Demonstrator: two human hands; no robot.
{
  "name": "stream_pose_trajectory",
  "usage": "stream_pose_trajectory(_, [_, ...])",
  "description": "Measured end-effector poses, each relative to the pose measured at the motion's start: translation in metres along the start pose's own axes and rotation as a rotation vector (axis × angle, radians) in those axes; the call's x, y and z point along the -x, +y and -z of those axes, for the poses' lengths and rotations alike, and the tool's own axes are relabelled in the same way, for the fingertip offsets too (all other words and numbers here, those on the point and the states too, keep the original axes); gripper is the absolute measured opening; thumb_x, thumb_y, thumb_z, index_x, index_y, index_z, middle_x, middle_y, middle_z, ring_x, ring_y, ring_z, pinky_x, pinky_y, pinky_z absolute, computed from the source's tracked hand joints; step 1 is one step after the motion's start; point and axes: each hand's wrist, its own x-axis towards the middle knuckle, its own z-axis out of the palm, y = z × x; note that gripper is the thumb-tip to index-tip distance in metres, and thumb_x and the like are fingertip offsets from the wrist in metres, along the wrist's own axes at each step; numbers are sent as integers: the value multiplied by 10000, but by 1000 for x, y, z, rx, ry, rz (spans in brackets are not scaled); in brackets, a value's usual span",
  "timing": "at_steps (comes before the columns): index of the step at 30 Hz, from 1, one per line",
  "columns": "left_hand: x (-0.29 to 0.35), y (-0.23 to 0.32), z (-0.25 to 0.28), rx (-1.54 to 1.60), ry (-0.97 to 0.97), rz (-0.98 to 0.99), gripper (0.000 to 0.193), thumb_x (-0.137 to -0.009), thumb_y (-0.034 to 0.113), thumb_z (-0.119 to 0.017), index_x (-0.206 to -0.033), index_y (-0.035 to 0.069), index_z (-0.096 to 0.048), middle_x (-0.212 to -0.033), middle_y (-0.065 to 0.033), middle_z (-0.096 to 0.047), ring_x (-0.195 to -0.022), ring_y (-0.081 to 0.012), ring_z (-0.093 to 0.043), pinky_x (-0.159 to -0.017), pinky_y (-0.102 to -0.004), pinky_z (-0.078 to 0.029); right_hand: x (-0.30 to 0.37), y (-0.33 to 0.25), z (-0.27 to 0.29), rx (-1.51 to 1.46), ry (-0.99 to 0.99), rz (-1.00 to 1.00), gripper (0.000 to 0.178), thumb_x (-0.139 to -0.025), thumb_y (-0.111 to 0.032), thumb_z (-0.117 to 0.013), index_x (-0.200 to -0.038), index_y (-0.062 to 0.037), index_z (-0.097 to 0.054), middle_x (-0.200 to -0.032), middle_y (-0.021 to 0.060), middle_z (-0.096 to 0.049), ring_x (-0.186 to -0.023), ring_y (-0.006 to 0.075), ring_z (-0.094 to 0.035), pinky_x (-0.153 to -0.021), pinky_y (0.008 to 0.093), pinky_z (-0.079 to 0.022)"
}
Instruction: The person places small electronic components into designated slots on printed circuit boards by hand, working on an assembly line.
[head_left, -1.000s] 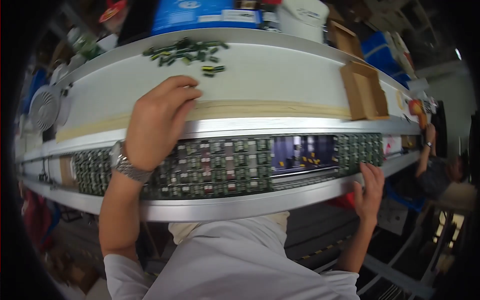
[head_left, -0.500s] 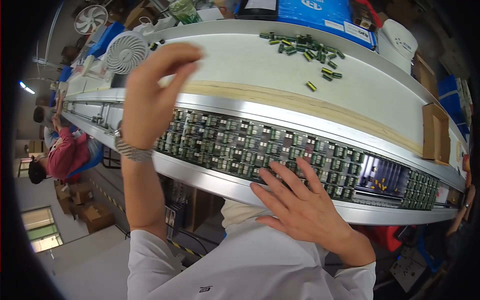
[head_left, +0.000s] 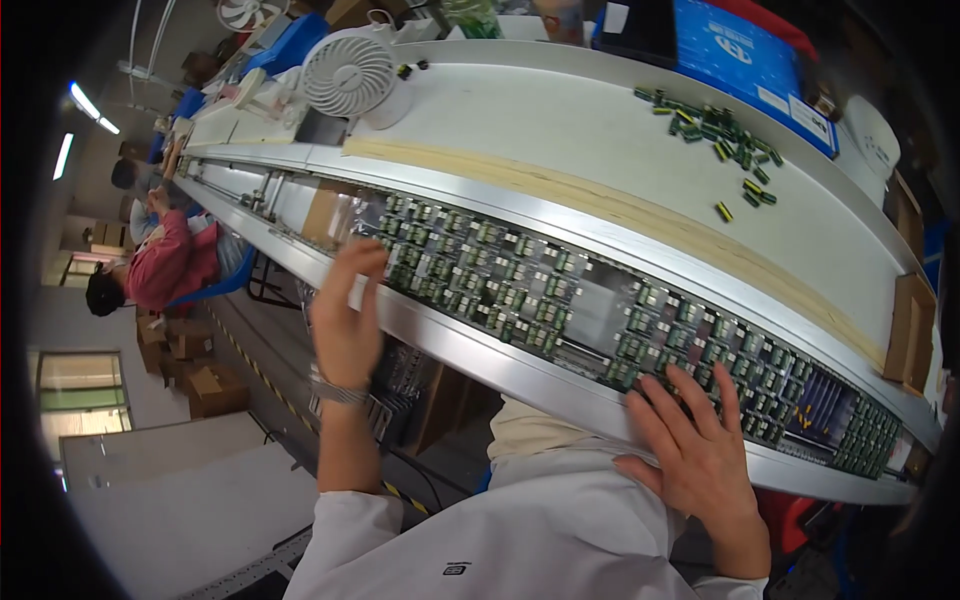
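Panels of small green circuit boards (head_left: 470,262) lie in a row along a metal conveyor track, each crowded with parts. My left hand (head_left: 348,325) is at the left end of the row, fingers bent and fingertips by the boards' edge; a gap shows between thumb and fingers, and nothing is seen in them. My right hand (head_left: 695,440) rests palm down at the near rail (head_left: 560,395), its fingers spread over the boards farther right. On the white worktop beyond lies a loose pile of green and yellow cylindrical components (head_left: 725,140).
A white fan (head_left: 348,75) stands at the far left of the worktop. Behind the pile are a blue box (head_left: 740,55) and a white round-topped device (head_left: 870,135). At the right sits an open cardboard box (head_left: 908,330). A person in red (head_left: 170,260) sits at far left.
My left hand has come down from above the track to the left end of the boards. The view has turned, and my right hand stays spread on the boards. A gap between panels now shows.
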Motion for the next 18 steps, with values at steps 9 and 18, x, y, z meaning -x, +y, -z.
stream_pose_trajectory(9, [20,16,-12,165,71,26,258,-892,-82,-649,-1115,13,-736,-1256,-114,-728,-1108,-280,-703,-1019,-370,-538,0,11,29,-38,59,-9,524,-891,-339,-791,-1343,-101,-676,-1436,72,-649,-1312,289,-601,-1234,578,-347])
stream_pose_trajectory(18, [-2,-101,-14,308,15,300,197,-1032,-6,-606,-1184,-10,-732,-1235,-79,-750,-1127,-203,-694,-1020,-301,-517,-84,128,57,13,204,-190,247,-905,-61,-730,-1147,-26,-759,-1205,60,-769,-1019,302,-722,-937,382,-569])
